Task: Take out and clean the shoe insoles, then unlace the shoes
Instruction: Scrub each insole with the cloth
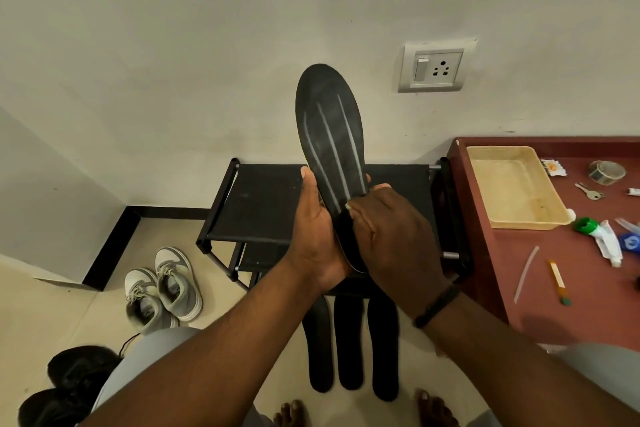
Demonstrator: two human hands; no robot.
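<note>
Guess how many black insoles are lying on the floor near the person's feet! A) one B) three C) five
B: three black insoles lie side by side on the floor, while a fourth insole is held up by the left hand and right hand.

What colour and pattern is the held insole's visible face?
Dark grey-black with three pale lengthwise stripes on the insole, seen in the head view.

Insole [332, 128] heel hidden under right hand [391, 236], black shoes [69, 388] cropped (lower left), floor insoles [349, 350] partly covered.
</note>
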